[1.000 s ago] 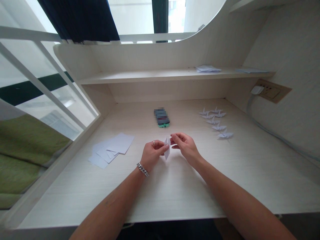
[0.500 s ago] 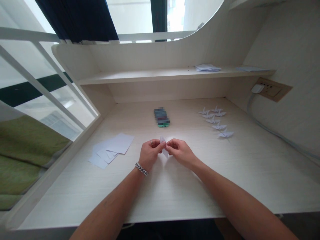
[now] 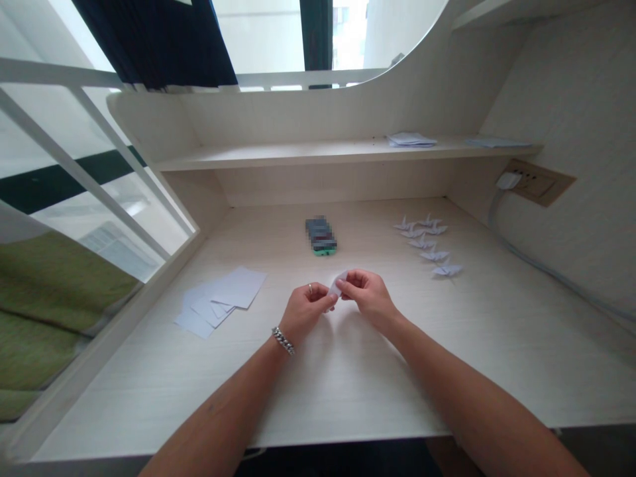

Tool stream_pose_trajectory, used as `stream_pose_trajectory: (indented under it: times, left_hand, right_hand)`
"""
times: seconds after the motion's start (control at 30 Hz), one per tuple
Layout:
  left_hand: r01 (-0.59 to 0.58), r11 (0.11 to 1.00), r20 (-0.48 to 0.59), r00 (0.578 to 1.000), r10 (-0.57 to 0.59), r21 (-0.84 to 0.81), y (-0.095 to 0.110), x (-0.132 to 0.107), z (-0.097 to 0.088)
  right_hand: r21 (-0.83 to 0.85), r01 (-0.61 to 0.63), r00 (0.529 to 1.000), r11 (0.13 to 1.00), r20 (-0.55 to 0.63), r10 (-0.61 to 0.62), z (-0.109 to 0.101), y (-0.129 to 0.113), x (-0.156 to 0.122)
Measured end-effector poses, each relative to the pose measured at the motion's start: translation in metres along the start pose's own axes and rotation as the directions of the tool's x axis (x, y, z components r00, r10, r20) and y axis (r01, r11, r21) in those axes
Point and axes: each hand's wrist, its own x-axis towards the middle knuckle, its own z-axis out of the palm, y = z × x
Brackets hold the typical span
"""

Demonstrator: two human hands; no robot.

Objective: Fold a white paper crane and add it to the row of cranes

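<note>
A small piece of folded white paper (image 3: 338,284) is held between my two hands, just above the desk. My left hand (image 3: 307,309), with a ring and a chain bracelet, pinches its lower left end. At the upper right end, my right hand (image 3: 366,293) grips it between thumb and fingers. Fingertips cover part of the folds. On the right side of the desk stand several white paper cranes (image 3: 434,256) in a loose group. Loose white paper sheets (image 3: 239,287) lie overlapping to the left of my hands.
A phone-like object with a green edge (image 3: 324,252), its upper face blurred, lies beyond my hands. Folded papers (image 3: 411,140) rest on the shelf (image 3: 278,154) at the back. A plug in the wall socket (image 3: 539,182) has a grey cable (image 3: 536,264) running down the right.
The folded paper has turned from leaning left to leaning right. My right hand has shifted slightly up and right, and my left hand slightly down and right.
</note>
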Motion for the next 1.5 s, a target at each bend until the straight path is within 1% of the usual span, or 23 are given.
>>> stream_pose_trajectory:
  times: [0.07,0.13,0.3,0.47,0.53,0.6,0.63,0.7,0.77,0.83,0.87,0.97,1.1,1.23,1.33,1.4,1.5]
  left_hand:
    - [-0.018,1.000,0.016,1.000,0.018,0.014,0.000,-0.001,0.000]
    - [-0.030,0.999,0.023,0.999,0.029,0.029,0.001,-0.001,0.001]
    - [-0.015,0.999,0.046,0.999,0.013,0.035,0.006,-0.003,0.002]
    - [-0.002,1.000,0.018,1.000,0.002,-0.005,0.009,-0.006,0.004]
    - [0.005,1.000,0.006,1.000,-0.005,-0.024,0.008,-0.005,0.004]
    - [0.014,0.998,-0.030,0.999,-0.016,-0.066,0.005,-0.004,0.003]
    - [0.016,0.995,-0.063,0.998,-0.023,-0.098,0.004,-0.003,0.003]
    - [0.010,0.987,-0.138,0.990,-0.032,-0.160,0.001,-0.001,0.002]
    - [0.000,0.982,-0.189,0.981,-0.037,-0.191,0.000,0.000,0.001]
    - [-0.005,0.982,-0.203,0.979,-0.034,-0.187,-0.001,0.001,0.001]
    - [-0.005,0.983,-0.205,0.978,-0.033,-0.182,-0.002,0.001,0.001]
    - [-0.002,0.987,-0.189,0.982,-0.029,-0.162,-0.002,0.000,0.001]
    - [-0.013,0.992,-0.166,0.986,-0.009,-0.129,0.000,0.000,0.002]
    - [-0.087,0.985,-0.233,0.971,0.052,-0.146,0.001,0.001,0.002]
    - [-0.122,0.981,-0.264,0.961,0.079,-0.148,0.001,0.001,0.003]
    - [-0.118,0.982,-0.257,0.963,0.077,-0.146,0.001,0.001,0.003]
    - [-0.112,0.981,-0.251,0.965,0.070,-0.159,0.002,0.001,0.003]
  right_hand:
    - [-0.023,0.035,0.999,0.999,0.018,-0.034,0.000,0.001,0.000]
    - [-0.040,0.040,0.999,0.998,0.007,-0.040,0.000,0.002,0.000]
    - [-0.036,0.031,0.996,0.999,-0.083,-0.034,-0.001,-0.001,0.001]
    - [0.006,0.032,0.988,0.999,-0.152,-0.031,0.000,-0.005,0.002]
    - [0.053,0.051,0.977,0.997,-0.209,-0.039,-0.004,-0.007,0.004]
    - [0.069,0.058,0.959,0.996,-0.281,-0.036,-0.009,-0.008,0.006]
    - [0.052,0.042,0.957,0.998,-0.290,-0.025,-0.011,-0.008,0.007]
    - [-0.026,0.012,0.971,1.000,-0.237,-0.018,-0.013,-0.006,0.006]
    - [-0.116,0.008,0.996,0.993,-0.091,-0.019,-0.009,-0.002,0.004]
    - [-0.165,0.032,0.999,0.986,0.041,-0.025,-0.002,0.002,0.001]
    - [-0.180,0.051,0.998,0.982,0.057,-0.041,0.001,0.004,0.000]
    - [-0.183,0.055,0.998,0.982,0.044,-0.048,0.006,0.005,-0.002]
    - [-0.204,0.048,0.998,0.978,0.036,-0.042,0.004,0.003,-0.002]
    - [-0.207,0.090,0.995,0.974,0.063,-0.079,0.004,0.004,-0.002]
    - [-0.183,0.100,0.995,0.978,0.016,-0.099,0.005,0.007,-0.002]
    - [-0.173,0.112,0.993,0.978,-0.027,-0.119,0.005,0.009,-0.001]
    - [-0.180,0.128,0.989,0.975,-0.049,-0.139,0.004,0.010,-0.001]
